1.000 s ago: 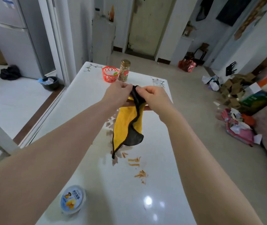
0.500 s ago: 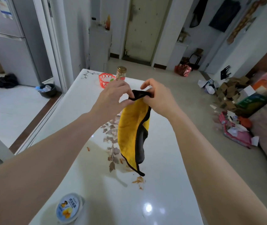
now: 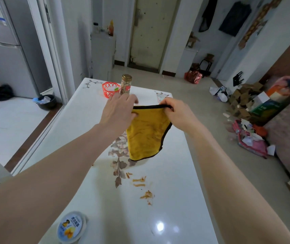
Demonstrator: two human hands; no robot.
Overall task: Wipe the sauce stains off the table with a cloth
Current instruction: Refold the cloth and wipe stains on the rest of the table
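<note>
Cloth (image 3: 146, 136) hangs spread just beyond the sauce stains (image 3: 139, 181), left hand (image 3: 117, 113) and right hand (image 3: 177, 114) each pinching its top hem. Risk: loose lower edge dragging would smear sauce wider.

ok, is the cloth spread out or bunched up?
Spread. The left hand and right hand pinch the cloth by its top edge, held straight between them; its yellow face hangs open above the table.
</note>
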